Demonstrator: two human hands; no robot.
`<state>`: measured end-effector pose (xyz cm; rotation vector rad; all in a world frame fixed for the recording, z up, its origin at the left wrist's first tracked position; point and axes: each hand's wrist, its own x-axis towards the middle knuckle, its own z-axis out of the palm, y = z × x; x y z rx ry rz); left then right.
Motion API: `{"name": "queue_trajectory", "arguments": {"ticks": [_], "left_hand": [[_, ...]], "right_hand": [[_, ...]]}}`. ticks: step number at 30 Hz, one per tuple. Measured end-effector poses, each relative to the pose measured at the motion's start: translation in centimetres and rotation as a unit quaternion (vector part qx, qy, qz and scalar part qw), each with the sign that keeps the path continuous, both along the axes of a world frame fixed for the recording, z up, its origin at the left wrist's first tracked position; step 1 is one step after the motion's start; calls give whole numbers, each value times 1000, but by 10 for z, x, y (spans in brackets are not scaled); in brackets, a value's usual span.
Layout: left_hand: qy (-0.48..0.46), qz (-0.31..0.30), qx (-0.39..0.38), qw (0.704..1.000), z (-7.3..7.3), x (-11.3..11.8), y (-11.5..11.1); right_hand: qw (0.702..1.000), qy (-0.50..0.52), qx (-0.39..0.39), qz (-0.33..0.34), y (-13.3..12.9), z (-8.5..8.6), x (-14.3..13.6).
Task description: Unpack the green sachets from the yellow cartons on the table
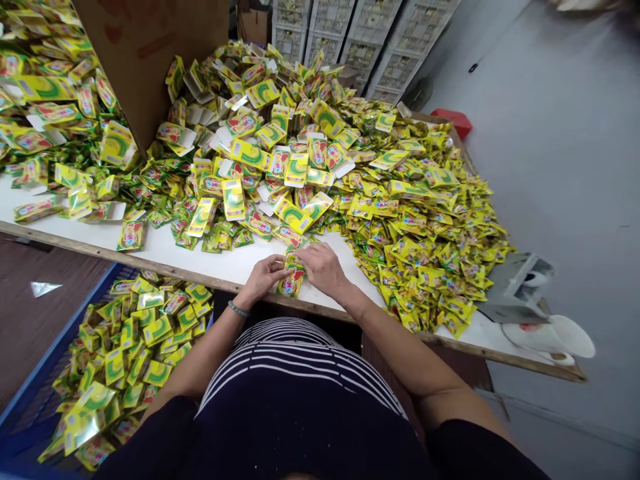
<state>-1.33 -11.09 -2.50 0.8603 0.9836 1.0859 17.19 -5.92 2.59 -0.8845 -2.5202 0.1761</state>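
Observation:
Close to the table's front edge, a small yellow-green box (291, 283) with a red print is held between both hands. My left hand (265, 277) has its fingers closed on the box's left side. At its upper right, my right hand (321, 268) pinches near the top end of the box; what lies under those fingertips is partly hidden. Just beyond the hands, several flat cartons (295, 215) lie in a loose heap. Small yellow sachets (425, 247) are piled to the right of my right hand.
A blue crate (30, 393) of filled-looking boxes stands below the table at left. A cardboard sheet (150, 60) rises from the heap. A grey dispenser (513, 287) and white bowl (565, 337) are at far right. Light crates (360, 47) stack behind.

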Motion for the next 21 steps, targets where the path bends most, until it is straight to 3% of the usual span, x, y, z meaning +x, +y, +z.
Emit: {"name": "queue_trajectory", "arguments": {"ticks": [4, 8, 11, 14, 16, 21], "left_hand": [[-5, 9, -1, 1000, -3, 1, -1], [4, 5, 13, 1000, -4, 1, -2], [17, 2, 30, 999, -3, 0, -4], [40, 32, 46, 998, -1, -1, -7], [54, 54, 57, 995, 0, -1, -10], [107, 64, 90, 988, -3, -1, -14]], "right_hand": [[999, 5, 46, -3, -7, -5, -1], [1000, -13, -20, -2, -10, -8, -6], [991, 65, -117, -24, -10, -10, -5], [953, 210, -193, -99, -13, -15, 0], [938, 261, -190, -130, -16, -20, 3], [934, 282, -190, -107, -17, -25, 5]]}}
